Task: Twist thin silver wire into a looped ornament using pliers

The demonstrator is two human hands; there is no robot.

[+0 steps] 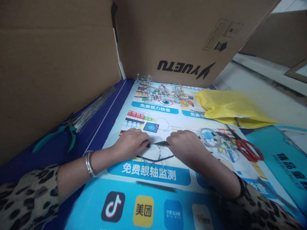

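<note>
My left hand (131, 142), with a silver bangle (89, 163) at its wrist, is closed in a pinch; what its fingertips hold is mostly hidden. My right hand (185, 145) is closed around a dark, pointed pair of tweezers (161, 143), whose tip points left toward the left fingertips. Just below both hands, a thin wire piece with small beads (159, 153) lies over the printed sheet (153, 187). Nearer to me is a bundle of dark straight wires (155, 186). Beyond the left hand, a loop of thin wire (162, 124) rests on the sheet.
Teal-handled pliers (72, 135) and a bundle of straight wires (94, 107) lie at left. Tangled beaded wire pieces (163, 92) sit at the back before a cardboard wall (168, 38). To the right are a clear tape roll (210, 137), red-handled scissors (249, 150) and a yellow bag (230, 107).
</note>
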